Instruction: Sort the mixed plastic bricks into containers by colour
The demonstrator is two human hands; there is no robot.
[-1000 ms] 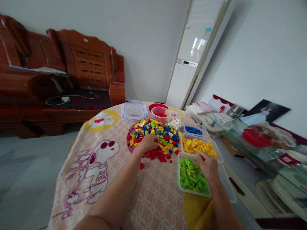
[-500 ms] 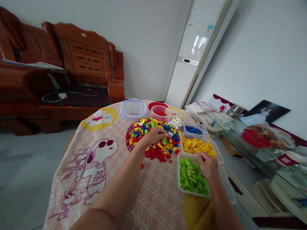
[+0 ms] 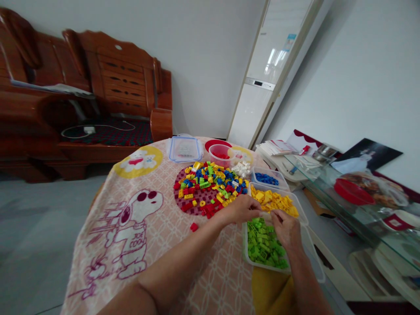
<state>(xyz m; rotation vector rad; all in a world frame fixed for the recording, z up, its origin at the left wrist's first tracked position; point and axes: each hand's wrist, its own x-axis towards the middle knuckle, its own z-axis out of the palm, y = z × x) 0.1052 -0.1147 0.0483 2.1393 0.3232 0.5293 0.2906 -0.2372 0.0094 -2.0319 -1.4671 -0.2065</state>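
My left hand (image 3: 243, 208) is over the back left edge of the clear box (image 3: 245, 251) of green toy bricks (image 3: 264, 245). Its fingers are bent together, and whatever they hold is hidden. Close beside it, my right hand (image 3: 286, 228) pinches thumb and forefinger at the back rim of the same box; I cannot make out what is between them. Just behind both hands lie yellow bricks (image 3: 274, 202) in another clear box. To the left a mixed heap of coloured bricks (image 3: 210, 175) covers part of a round dark-red patterned patch (image 3: 183, 205).
Beyond the heap are white bricks (image 3: 242, 169), blue bricks (image 3: 266, 178) in a small box, a tub (image 3: 219, 154) of red bricks and blue-rimmed lids (image 3: 185, 149). One red brick (image 3: 194, 227) lies apart on the cloth. A glass shelf (image 3: 354, 214) borders the right side.
My left hand has moved right and nearer from the heap to the green-brick box, beside my right hand. My right hand stays at the box's rim.
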